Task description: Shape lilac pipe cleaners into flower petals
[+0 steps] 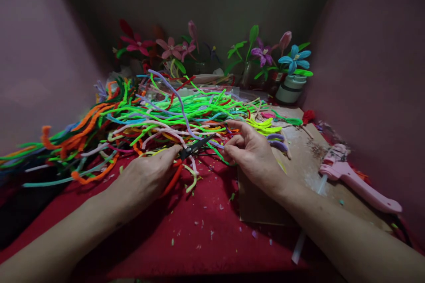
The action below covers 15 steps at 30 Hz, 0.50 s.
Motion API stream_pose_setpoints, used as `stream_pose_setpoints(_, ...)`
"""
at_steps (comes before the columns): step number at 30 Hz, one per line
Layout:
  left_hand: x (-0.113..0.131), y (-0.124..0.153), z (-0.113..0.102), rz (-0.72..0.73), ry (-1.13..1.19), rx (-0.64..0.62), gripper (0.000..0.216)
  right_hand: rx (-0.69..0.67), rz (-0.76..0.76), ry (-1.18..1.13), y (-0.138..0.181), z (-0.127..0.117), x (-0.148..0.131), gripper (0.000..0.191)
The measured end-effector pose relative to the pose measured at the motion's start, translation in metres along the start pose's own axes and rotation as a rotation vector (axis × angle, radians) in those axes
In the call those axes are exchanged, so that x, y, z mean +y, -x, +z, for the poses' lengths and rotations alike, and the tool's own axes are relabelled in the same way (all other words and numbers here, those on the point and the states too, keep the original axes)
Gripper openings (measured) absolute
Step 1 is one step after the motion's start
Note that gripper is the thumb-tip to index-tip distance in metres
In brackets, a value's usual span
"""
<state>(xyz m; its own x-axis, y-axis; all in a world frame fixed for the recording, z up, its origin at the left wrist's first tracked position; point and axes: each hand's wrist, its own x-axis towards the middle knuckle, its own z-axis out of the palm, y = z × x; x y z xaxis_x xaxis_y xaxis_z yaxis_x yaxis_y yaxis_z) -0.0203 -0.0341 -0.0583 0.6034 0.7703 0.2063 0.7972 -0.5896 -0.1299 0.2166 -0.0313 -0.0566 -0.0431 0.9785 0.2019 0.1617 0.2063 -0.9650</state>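
My left hand (154, 170) is closed around scissors (195, 147) with orange-red handles and dark blades, which point right toward my other hand. A long lavender pipe cleaner (181, 101) arcs from the back of the pile, passes by the blades and ends at my right hand (247, 148). The thumb and index finger of that hand pinch its end; the other fingers are partly curled. Whether the blades touch the pipe cleaner, I cannot tell. Just beyond both hands spreads a tangled pile of green, pink, orange and blue pipe cleaners (199, 110).
On the right a pink glue gun (361, 185) with a clear glue stick lies on a cardboard sheet (265, 208). Pipe-cleaner flowers stand at the back, a blue one (295, 59) in a small jar (291, 89). Fuzz clippings dot the red cloth (199, 252). Walls rise on both sides.
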Motion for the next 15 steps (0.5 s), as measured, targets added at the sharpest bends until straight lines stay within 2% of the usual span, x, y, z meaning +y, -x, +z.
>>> stream_pose_setpoints(4,-0.005,-0.001,-0.005,-0.023,-0.022,-0.024,0.042,0.01,-0.1,0.109,0.001,-0.001,0.004,0.045)
stream_pose_setpoints(10,-0.008,0.005,0.004,-0.008,0.01,-0.06,0.044,0.064,-0.247,0.325,0.005,0.0,0.005,0.049)
stream_pose_setpoints(15,-0.006,0.006,0.008,0.001,0.002,-0.067,0.046,0.056,-0.258,0.368,0.007,0.0,0.003,0.052)
